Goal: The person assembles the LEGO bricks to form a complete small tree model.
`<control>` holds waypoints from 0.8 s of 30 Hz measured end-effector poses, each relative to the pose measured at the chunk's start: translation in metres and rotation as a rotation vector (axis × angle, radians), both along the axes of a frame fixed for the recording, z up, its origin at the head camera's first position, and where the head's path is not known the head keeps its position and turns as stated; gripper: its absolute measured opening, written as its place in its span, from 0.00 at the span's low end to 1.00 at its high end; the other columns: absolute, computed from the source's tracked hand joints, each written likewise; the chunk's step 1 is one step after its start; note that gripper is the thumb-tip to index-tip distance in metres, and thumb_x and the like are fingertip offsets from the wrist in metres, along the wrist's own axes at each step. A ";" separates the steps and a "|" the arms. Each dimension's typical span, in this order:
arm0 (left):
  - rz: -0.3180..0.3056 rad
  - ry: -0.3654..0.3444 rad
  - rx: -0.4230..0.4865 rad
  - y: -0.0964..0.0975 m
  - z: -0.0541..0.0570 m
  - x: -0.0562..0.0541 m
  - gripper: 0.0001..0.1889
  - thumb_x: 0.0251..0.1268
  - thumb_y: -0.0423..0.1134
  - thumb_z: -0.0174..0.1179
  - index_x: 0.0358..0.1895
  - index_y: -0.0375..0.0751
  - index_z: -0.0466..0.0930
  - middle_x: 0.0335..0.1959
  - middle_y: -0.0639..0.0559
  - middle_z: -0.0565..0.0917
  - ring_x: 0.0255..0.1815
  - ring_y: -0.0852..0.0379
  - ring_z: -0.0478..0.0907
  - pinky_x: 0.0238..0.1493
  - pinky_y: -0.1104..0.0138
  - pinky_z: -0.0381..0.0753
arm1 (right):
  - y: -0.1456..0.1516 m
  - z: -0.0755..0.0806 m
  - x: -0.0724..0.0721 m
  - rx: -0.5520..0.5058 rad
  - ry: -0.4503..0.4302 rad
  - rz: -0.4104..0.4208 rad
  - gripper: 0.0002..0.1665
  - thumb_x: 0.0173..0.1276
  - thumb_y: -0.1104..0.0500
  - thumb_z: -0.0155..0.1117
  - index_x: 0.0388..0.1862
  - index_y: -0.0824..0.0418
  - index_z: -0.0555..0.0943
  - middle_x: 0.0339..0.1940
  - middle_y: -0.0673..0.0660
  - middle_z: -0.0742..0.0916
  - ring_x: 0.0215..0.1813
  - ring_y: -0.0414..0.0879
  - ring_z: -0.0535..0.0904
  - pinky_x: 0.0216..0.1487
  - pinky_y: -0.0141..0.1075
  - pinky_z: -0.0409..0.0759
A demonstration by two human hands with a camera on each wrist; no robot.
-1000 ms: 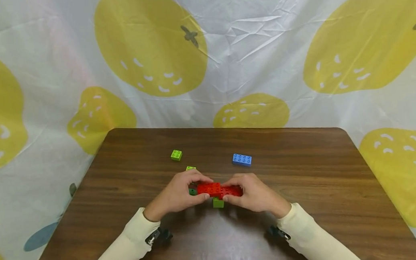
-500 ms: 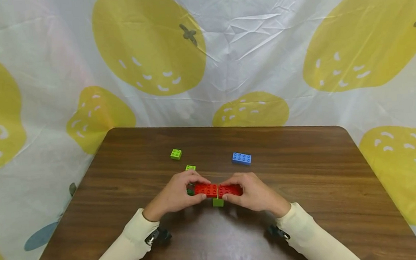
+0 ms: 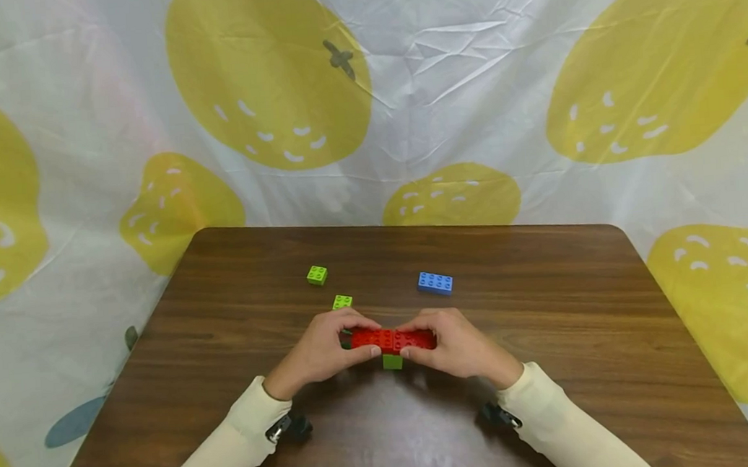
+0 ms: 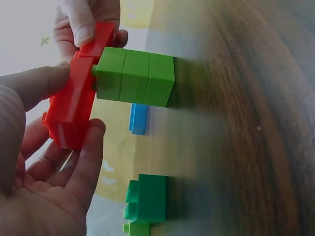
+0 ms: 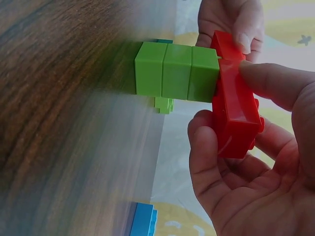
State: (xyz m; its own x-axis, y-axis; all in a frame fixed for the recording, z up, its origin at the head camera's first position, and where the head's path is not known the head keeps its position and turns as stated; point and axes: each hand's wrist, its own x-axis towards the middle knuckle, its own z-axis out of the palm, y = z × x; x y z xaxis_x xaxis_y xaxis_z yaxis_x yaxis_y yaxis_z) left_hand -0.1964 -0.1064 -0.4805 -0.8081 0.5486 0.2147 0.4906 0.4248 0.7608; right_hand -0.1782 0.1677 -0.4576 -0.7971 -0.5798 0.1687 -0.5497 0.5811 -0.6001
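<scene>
In the head view, my left hand (image 3: 323, 345) grips a red toy building brick (image 3: 371, 339) between thumb and fingers. My right hand (image 3: 450, 344) holds a second red brick (image 3: 414, 340) the same way. The two bricks lie end to end above a stack of three light green bricks (image 3: 392, 362), which stands upright on the table. From the left wrist, a green stud shows between the stack (image 4: 135, 76) and the left red brick (image 4: 74, 98). The right wrist view has the right red brick (image 5: 238, 103) over the stack's top. Fingers hide parts of both red bricks.
Two light green square bricks sit behind the left hand, one nearer (image 3: 343, 302) and one farther (image 3: 317, 275). A blue brick (image 3: 435, 283) lies behind the right hand. A dark green brick (image 4: 152, 196) is mostly hidden by the left hand in the head view. Patterned cloth (image 3: 457, 112) hangs behind the table.
The left red brick first overlapped the right one, shifted left until a thin gap showed, then came back right against its end. The right hand has hardly moved.
</scene>
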 end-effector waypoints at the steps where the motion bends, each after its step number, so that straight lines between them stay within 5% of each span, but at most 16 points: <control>1: 0.007 0.001 0.002 0.000 0.000 0.001 0.17 0.62 0.50 0.77 0.53 0.52 0.91 0.46 0.60 0.89 0.45 0.61 0.82 0.47 0.62 0.84 | 0.000 0.000 0.000 0.000 0.001 0.000 0.18 0.68 0.51 0.78 0.54 0.57 0.90 0.41 0.47 0.90 0.35 0.37 0.77 0.34 0.30 0.78; 24: 0.016 -0.011 -0.027 0.007 0.001 0.001 0.14 0.60 0.44 0.78 0.49 0.50 0.92 0.43 0.61 0.89 0.42 0.61 0.81 0.44 0.56 0.86 | -0.001 0.003 -0.003 0.009 -0.013 0.019 0.18 0.69 0.52 0.77 0.54 0.57 0.90 0.44 0.48 0.92 0.38 0.37 0.81 0.36 0.30 0.81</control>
State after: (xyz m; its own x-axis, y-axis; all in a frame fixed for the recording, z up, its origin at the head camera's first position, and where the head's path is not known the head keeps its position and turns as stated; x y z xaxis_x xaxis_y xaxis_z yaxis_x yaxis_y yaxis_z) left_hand -0.1953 -0.0997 -0.4792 -0.8194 0.5407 0.1906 0.4747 0.4533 0.7545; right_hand -0.1808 0.1668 -0.4546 -0.7882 -0.5959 0.1534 -0.5527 0.5761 -0.6021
